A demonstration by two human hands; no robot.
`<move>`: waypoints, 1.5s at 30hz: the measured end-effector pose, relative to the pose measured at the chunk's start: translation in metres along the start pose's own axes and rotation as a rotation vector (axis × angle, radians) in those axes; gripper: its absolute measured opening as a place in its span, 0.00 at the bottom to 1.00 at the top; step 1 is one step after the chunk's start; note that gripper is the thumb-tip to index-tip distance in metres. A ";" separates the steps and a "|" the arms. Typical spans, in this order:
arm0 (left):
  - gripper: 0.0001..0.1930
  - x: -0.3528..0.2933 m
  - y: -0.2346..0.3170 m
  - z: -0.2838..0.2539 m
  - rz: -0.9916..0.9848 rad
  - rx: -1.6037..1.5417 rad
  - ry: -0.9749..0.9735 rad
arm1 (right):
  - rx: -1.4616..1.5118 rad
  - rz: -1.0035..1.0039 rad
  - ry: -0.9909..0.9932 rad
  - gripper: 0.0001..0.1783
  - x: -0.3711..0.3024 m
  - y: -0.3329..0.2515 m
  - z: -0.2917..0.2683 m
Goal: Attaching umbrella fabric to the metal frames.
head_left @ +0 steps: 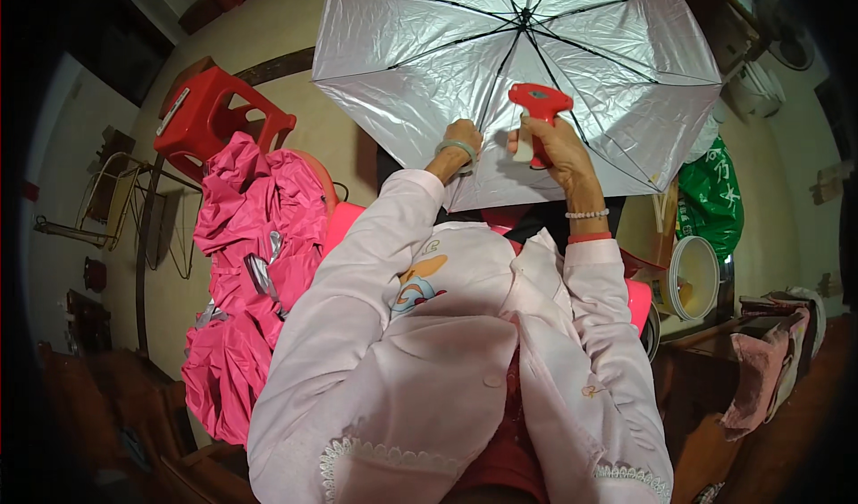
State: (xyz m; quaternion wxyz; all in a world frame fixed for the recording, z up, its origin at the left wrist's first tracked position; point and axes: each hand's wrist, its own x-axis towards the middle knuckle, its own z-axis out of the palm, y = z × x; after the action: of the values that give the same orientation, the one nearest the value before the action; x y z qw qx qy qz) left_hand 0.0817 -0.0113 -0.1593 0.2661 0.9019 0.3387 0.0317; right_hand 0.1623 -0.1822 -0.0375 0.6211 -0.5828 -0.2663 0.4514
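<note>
An opened umbrella (617, 53) fills the upper middle, its silver inner side and dark ribs facing me. My left hand (461, 138), with a green bangle at the wrist, is closed on the umbrella by its near edge, beside a rib. In my right hand (563, 147) is a red hand tool (540, 99) with a wide T-shaped head and a pale part below; I cannot make out its exact kind. The fingers wrap around its grip, over the silver canopy. A beaded bracelet circles the right wrist.
A heap of pink fabric (255, 227) with silver patches lies at my left, by a red plastic stool (214, 115). To the left stands a metal rack (112, 205). On the right are a green bag (715, 196), a white bucket (693, 278) and fabric pieces (769, 361).
</note>
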 end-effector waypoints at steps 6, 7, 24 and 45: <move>0.10 0.018 -0.013 -0.020 -0.124 -0.037 0.099 | -0.541 -0.150 0.274 0.16 -0.015 -0.034 -0.015; 0.10 0.017 -0.010 -0.032 -0.119 -0.033 0.098 | -0.538 -0.151 0.279 0.16 -0.017 -0.036 -0.019; 0.15 0.015 -0.082 -0.178 -0.181 0.331 -0.025 | -0.936 -0.275 0.258 0.18 -0.015 -0.023 -0.031; 0.13 -0.015 0.009 -0.067 0.176 0.448 0.004 | -0.661 -0.151 0.350 0.17 0.011 0.028 -0.059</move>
State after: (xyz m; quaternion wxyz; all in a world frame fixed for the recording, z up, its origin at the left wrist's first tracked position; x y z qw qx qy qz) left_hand 0.0599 0.0042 -0.0954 0.0547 0.9644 0.2581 -0.0193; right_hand 0.2112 -0.2032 -0.0770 0.4673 -0.7986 -0.3294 0.1878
